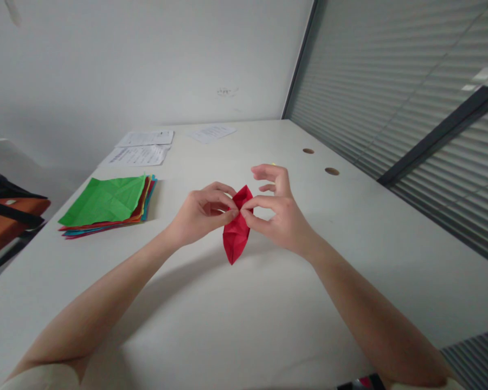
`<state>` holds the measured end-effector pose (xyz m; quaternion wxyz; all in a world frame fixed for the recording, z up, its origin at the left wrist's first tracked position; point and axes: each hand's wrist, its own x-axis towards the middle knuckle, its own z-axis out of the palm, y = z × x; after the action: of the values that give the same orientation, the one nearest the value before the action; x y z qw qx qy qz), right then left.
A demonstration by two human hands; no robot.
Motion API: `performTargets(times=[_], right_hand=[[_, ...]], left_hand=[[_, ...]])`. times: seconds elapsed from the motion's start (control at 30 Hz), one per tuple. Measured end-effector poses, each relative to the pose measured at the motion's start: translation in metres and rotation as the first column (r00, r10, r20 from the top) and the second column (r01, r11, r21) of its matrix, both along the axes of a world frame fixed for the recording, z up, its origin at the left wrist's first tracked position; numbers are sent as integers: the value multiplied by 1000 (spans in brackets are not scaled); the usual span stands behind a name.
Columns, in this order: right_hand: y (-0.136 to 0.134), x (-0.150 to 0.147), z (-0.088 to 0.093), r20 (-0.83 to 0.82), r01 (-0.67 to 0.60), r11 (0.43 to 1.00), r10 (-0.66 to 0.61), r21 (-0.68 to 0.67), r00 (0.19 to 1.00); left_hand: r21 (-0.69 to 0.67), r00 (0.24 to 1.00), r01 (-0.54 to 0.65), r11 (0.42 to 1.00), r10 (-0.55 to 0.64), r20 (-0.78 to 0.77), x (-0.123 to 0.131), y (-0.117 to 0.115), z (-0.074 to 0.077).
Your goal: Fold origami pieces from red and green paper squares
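A folded piece of red paper [236, 236], pointed at both ends like a small boat, is held between my two hands above the white table. My left hand [203, 212] pinches its middle from the left with thumb and fingers. From the right, my right hand [282, 212] pinches the same middle part between thumb and index finger, its other fingers raised and curled. The fingertips of both hands almost meet and cover the centre of the red paper.
On the left of the table [244, 325] lies a stack of coloured paper [106, 200], green on top. Printed sheets [140, 154] lie behind it, with another sheet [212, 133] near the wall. Two round holes [332, 171] mark the right side, beside window blinds [390, 92]. An orange chair [12, 216] stands left.
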<state>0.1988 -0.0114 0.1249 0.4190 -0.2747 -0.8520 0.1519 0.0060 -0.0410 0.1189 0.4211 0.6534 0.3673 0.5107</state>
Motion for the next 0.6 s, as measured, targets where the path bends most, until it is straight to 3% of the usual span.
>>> performTargets(times=[0.2,0.6], right_hand=[[1,0,0,-28,5,999,-6,-45,1000],[1,-1,1,11,-21,1000,21,-8,1000]], left_hand=[[30,1000,-27,999,27,-3,0,1,-3],[14,992,-66,998,67,-102,3,0,-3]])
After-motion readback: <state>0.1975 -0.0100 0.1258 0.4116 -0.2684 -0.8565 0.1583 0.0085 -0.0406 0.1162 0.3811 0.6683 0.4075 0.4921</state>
